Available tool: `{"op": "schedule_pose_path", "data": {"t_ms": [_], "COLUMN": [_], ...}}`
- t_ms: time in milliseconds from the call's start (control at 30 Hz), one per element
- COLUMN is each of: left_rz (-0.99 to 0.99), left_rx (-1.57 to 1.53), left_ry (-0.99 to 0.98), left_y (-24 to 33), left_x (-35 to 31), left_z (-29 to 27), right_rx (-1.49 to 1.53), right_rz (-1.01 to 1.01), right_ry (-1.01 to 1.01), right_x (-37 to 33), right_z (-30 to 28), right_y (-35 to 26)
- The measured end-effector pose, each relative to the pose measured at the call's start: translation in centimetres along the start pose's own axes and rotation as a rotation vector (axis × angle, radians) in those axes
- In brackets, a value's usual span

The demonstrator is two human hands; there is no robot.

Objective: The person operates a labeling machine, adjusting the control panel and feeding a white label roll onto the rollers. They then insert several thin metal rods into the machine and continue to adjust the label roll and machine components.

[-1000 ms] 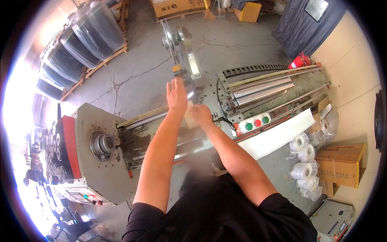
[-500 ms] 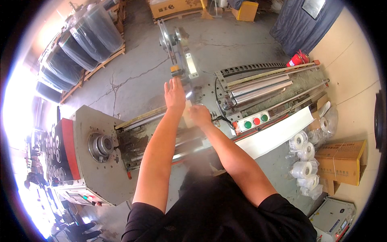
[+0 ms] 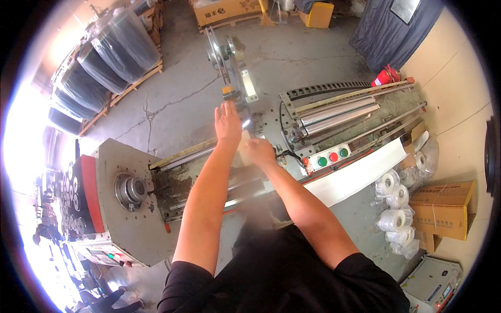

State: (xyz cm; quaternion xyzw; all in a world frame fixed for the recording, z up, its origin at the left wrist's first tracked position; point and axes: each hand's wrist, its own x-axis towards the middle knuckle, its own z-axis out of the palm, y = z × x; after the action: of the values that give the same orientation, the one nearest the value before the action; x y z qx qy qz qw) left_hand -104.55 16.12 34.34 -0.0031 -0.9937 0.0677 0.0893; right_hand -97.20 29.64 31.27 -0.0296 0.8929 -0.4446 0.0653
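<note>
My left hand (image 3: pixel 228 122) is stretched out over the middle of a long machine, fingers extended and lying flat. Its fingertips come close to a small orange-and-dark block (image 3: pixel 228 92) at the near end of a metal arm (image 3: pixel 218 57). Just right of it and nearer to me, my right hand (image 3: pixel 259 152) is curled closed, and what its fingers hold, if anything, is hidden. A pale, blurred flat piece (image 3: pixel 243 148) shows between the two hands; I cannot tell whether the right fingers grip it.
The grey machine head (image 3: pixel 130 229) with a round chuck (image 3: pixel 131 191) stands left. At right lie shiny rollers (image 3: pixel 339 117), a button box (image 3: pixel 330 157) with green and red buttons, and a white trough (image 3: pixel 349 180). Wrapped rolls (image 3: pixel 394 219) and a carton (image 3: pixel 441 208) sit beyond.
</note>
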Motion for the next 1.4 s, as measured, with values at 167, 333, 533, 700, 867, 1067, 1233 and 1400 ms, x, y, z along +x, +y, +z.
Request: {"op": "schedule_pose_path", "data": {"t_ms": [167,333,533,700,867,1067,1233,1400], "left_rz": [0.011,0.013,0.018,0.037,0.031,0.013,0.016,0.015], "left_rx": [-0.018,-0.027,-0.021,-0.014,0.002,-0.002,0.039,0.015], "left_ry": [-0.037,-0.021,-0.008,-0.027,0.011,-0.022,0.016,0.048], "left_y": [0.9,1.2,1.3,2.0,2.1,2.9,3.3,3.5], "left_x": [0.1,0.2,0.8,1.0,1.2,1.6,1.5,1.8], "left_z": [-0.7,-0.7,0.4,-0.4,0.4,-0.1,-0.2,-0.1], "right_rx": [-0.042,0.01,0.045,0.117,0.137,0.152,0.216,0.182], "right_rz": [-0.043,-0.031,-0.013,0.046,0.007,-0.014,0.059,0.03], "right_ry": [0.007,0.006,0.044,0.06,0.03,0.049,0.027,0.037], "right_x": [0.2,-0.1,-0.2,-0.1,-0.2,-0.9,-1.2,-1.2], "right_z": [-0.4,-0.8,-0.8,-0.6,-0.8,-1.8,-2.8,-3.0], "right_y": [0.8,0.9,1.3,2.6,3.1,3.2,2.7,3.3]}}
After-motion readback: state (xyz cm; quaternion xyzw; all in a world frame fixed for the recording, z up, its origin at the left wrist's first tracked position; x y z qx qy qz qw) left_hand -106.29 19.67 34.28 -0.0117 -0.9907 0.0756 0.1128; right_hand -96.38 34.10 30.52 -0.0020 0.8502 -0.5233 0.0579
